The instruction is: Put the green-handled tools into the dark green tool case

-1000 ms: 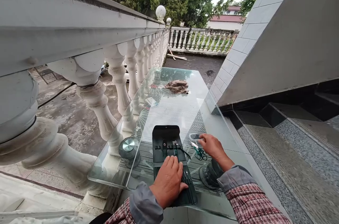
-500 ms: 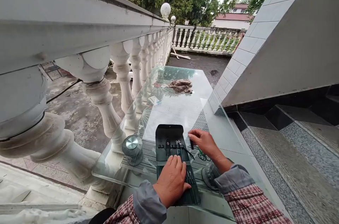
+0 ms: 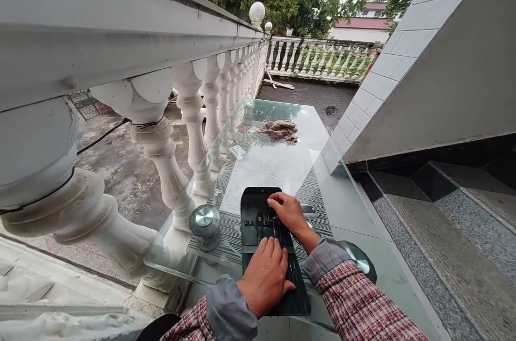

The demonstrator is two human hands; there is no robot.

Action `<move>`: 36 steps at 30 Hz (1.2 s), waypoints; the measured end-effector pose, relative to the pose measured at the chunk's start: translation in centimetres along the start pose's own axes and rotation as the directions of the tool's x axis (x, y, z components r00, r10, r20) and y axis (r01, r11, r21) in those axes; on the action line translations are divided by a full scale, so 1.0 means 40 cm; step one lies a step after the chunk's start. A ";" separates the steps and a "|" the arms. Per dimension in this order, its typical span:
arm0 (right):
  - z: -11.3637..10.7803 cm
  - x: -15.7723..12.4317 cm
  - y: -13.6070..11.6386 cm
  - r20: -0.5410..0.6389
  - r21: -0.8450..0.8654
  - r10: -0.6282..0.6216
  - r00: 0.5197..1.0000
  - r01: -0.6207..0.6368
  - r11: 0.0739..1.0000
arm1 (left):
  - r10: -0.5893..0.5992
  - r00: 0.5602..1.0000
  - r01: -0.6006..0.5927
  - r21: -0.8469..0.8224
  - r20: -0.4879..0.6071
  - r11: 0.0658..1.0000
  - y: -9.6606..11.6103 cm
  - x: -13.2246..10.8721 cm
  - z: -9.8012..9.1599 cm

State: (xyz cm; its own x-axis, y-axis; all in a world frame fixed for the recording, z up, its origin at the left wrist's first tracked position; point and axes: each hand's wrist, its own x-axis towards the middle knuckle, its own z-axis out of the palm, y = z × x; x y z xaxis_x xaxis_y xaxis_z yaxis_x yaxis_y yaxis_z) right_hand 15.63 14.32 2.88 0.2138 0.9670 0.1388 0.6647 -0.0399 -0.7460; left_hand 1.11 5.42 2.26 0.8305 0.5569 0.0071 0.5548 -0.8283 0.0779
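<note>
1. Left hand (image 3: 266,276): flat, palm down on the lower half of a dark green roll-out tool case (image 3: 256,202), over slim metal tools (image 3: 294,276) in its loops.
2. Right hand (image 3: 288,215): on the case's upper half, fingers curled over a narrow dark tool (image 3: 275,225). Grip unclear.
3. Case lies open on a clear glass tabletop (image 3: 334,207). Small grey object (image 3: 308,209) just right of it.
4. Round brushed-metal knob (image 3: 205,221) on the glass, left of case.
5. Far end of glass: crumpled brown cloth (image 3: 279,130), small white card (image 3: 238,152).
6. Left side: white stone balustrade (image 3: 193,110). Right side: grey tiled wall (image 3: 387,72), speckled granite steps (image 3: 443,239).
</note>
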 end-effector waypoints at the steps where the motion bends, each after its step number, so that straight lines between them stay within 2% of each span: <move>1: -0.001 0.002 0.000 0.000 -0.014 0.007 1.000 -0.007 1.000 | 0.000 1.000 0.000 0.001 0.001 1.000 0.000 0.001 0.001; 8: -0.001 0.002 0.002 0.075 -0.176 0.030 0.997 -0.016 0.984 | 0.001 1.000 -0.001 0.011 0.004 1.000 0.001 0.003 0.005; 14: -0.002 -0.005 0.001 0.189 -0.311 -0.030 0.982 0.089 0.946 | 0.004 0.999 -0.003 0.028 -0.044 1.000 0.000 0.002 0.007; 19: -0.020 -0.014 -0.005 0.270 -0.306 -0.105 0.957 0.188 0.933 | -0.001 0.999 0.001 0.018 -0.047 1.000 0.001 0.001 0.005; 23: -0.028 -0.020 -0.002 0.284 -0.242 -0.159 0.945 0.231 0.942 | -0.011 0.999 0.011 0.011 -0.040 1.000 0.003 0.001 0.000; 28: -0.027 -0.027 -0.002 0.239 -0.124 -0.205 0.949 0.240 0.963 | -0.009 1.000 0.009 0.023 -0.025 1.000 0.004 0.001 -0.006; 31: -0.067 -0.029 0.018 0.136 -0.040 -0.199 0.971 0.206 0.978 | -0.006 1.000 0.006 0.028 -0.017 1.000 0.004 0.000 -0.007; 34: -0.147 -0.038 0.079 -0.077 0.006 -0.067 0.995 0.068 0.998 | -0.001 1.000 0.001 0.031 -0.004 1.000 0.003 -0.001 -0.006; 36: -0.202 -0.056 0.134 -0.188 0.011 0.051 0.981 -0.050 0.999 | -0.002 1.000 0.001 0.037 0.008 0.999 0.003 0.000 -0.005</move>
State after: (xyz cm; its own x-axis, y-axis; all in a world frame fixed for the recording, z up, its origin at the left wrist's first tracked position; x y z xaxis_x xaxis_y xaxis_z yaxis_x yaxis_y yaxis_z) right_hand 24.47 9.89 3.83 0.3784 0.8989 0.2210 0.6453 -0.0850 -0.7592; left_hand 1.19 5.33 2.47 0.8300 0.5578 -0.0007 0.5573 -0.8293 0.0406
